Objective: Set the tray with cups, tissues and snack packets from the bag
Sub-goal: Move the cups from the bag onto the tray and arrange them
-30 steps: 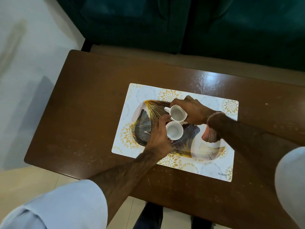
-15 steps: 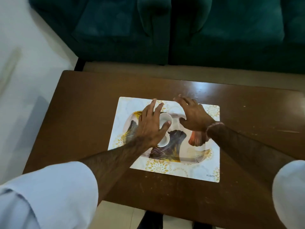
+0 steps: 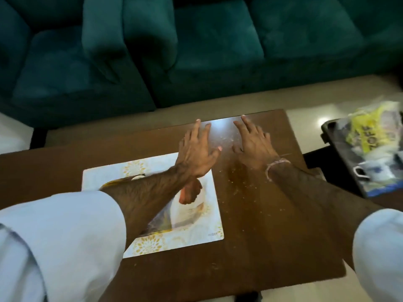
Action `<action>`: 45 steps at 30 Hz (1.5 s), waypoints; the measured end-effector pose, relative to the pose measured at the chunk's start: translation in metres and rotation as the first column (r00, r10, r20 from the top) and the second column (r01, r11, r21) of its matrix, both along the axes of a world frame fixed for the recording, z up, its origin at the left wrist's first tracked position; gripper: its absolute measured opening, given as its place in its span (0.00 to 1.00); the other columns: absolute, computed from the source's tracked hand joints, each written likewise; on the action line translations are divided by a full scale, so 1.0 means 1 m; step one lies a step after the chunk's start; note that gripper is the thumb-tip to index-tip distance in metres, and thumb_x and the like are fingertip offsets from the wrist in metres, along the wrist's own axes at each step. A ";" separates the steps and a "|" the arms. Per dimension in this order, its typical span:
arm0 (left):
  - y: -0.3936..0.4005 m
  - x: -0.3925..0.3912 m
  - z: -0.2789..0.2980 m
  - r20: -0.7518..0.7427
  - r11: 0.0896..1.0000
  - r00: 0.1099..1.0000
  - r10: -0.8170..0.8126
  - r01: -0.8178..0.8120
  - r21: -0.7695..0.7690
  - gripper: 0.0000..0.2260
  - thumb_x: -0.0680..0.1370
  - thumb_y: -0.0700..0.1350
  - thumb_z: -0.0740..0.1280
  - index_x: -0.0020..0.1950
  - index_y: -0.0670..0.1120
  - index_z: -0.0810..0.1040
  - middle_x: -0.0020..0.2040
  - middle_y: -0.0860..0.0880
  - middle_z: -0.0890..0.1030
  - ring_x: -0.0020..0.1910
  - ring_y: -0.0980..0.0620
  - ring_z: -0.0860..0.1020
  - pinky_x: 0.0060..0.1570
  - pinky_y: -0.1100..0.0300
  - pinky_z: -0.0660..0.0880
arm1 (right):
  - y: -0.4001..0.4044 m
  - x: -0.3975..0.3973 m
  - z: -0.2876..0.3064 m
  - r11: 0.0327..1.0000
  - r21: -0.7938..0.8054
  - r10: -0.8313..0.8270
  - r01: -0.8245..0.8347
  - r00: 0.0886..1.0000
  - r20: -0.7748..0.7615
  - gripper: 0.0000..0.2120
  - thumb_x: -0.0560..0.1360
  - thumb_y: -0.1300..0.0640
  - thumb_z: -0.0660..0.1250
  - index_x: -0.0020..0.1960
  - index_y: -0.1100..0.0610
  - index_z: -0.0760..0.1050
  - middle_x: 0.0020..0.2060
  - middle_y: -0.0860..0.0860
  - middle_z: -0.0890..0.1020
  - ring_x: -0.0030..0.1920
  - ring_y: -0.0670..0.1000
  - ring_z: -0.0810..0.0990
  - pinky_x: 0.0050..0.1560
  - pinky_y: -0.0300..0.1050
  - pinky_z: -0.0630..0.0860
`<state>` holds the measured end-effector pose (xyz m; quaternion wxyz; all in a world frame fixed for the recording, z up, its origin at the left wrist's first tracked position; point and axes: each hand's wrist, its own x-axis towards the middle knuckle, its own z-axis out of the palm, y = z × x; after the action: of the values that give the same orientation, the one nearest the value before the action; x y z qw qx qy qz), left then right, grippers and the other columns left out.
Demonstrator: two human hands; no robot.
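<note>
Both off the cups now; left hand and right hand spread wide, empty, nearer the table's far edge; tray behind.

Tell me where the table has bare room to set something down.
Bare wood on the table right of the placemat, under and nearer than the right hand. Also left of the mat. The tray is mostly hidden by the left hand's arm.

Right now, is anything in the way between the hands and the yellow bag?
Nothing visible. Both hands, left and right, are open over the brown table. The bag sits on a dark side table across a bare gap of floor.
</note>
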<state>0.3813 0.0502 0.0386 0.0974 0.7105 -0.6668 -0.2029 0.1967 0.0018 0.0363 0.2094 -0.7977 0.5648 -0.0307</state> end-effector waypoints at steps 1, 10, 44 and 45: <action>-0.007 -0.019 0.002 -0.005 1.000 1.000 -0.027 0.027 0.003 0.32 0.78 0.61 0.61 0.79 0.51 0.56 0.81 0.46 0.51 0.77 0.39 0.56 0.71 0.39 0.60 | -0.004 -0.020 0.002 0.999 -0.005 -0.034 0.034 0.999 -0.005 0.33 0.78 0.46 0.62 0.78 0.49 0.52 0.80 0.52 0.50 0.76 0.62 0.58 0.71 0.68 0.57; -0.049 -0.195 0.003 -0.053 0.977 0.976 -0.213 0.214 0.024 0.31 0.78 0.59 0.65 0.78 0.52 0.59 0.79 0.47 0.59 0.76 0.44 0.59 0.73 0.43 0.57 | -0.021 -0.195 0.004 0.959 -0.036 -0.284 0.282 0.957 -0.065 0.32 0.76 0.45 0.64 0.76 0.52 0.58 0.79 0.53 0.55 0.75 0.62 0.60 0.69 0.66 0.60; -0.081 -0.484 -0.082 -0.460 0.936 0.887 -0.027 0.183 0.299 0.10 0.71 0.50 0.77 0.46 0.49 0.79 0.42 0.52 0.80 0.38 0.55 0.79 0.31 0.66 0.72 | -0.035 -0.484 -0.083 0.555 0.181 -0.831 0.812 0.534 0.153 0.34 0.70 0.49 0.75 0.67 0.60 0.62 0.63 0.62 0.76 0.63 0.63 0.75 0.64 0.59 0.74; -0.080 -0.482 -0.080 -0.462 0.936 0.886 -0.031 0.188 0.297 0.11 0.70 0.50 0.77 0.43 0.50 0.77 0.42 0.53 0.80 0.36 0.59 0.77 0.28 0.69 0.68 | -0.033 -0.484 -0.082 0.551 0.183 -0.832 0.814 0.520 0.192 0.34 0.70 0.49 0.76 0.66 0.60 0.62 0.62 0.61 0.76 0.62 0.62 0.76 0.63 0.57 0.75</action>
<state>-0.1008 -0.0297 -0.0411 0.1159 0.6106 -0.6215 -0.4768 -0.2875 -0.0312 -0.0456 0.2689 -0.4169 0.8428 -0.2089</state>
